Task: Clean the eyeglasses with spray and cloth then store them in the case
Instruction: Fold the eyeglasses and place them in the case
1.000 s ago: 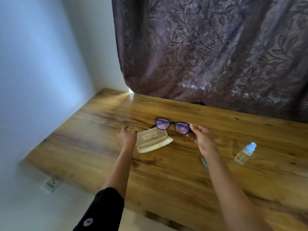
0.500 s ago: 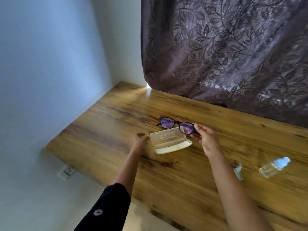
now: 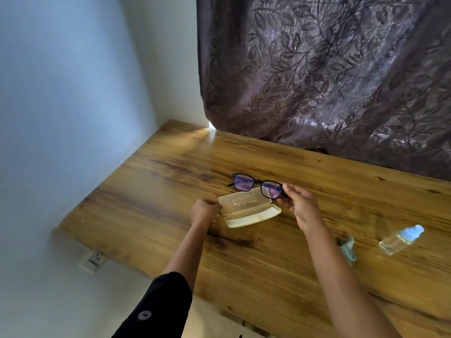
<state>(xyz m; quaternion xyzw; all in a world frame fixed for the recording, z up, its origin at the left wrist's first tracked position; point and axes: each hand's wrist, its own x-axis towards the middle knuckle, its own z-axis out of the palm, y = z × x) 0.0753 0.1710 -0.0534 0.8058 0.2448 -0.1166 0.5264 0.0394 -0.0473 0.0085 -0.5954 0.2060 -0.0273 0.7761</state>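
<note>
Glasses (image 3: 253,186) held at the open case (image 3: 246,211); not yet stowed.

Right hand (image 3: 302,206) pinches the glasses at their right end, fingers curled round the frame; the lenses stand just behind the raised lid, contact with it undetermined. Left hand (image 3: 204,212) grips the case's left end with curled fingers. The case lies open on the table (image 3: 156,191). The cloth (image 3: 348,248) lies crumpled and the bottle (image 3: 400,239) lies on its side, both on the table, right of the right forearm, well apart from the case.

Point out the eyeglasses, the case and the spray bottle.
eyeglasses (image 3: 242,182): head view, on a lens.
case (image 3: 244,202): head view, on the open lid.
spray bottle (image 3: 394,243): head view, on the clear body.
</note>
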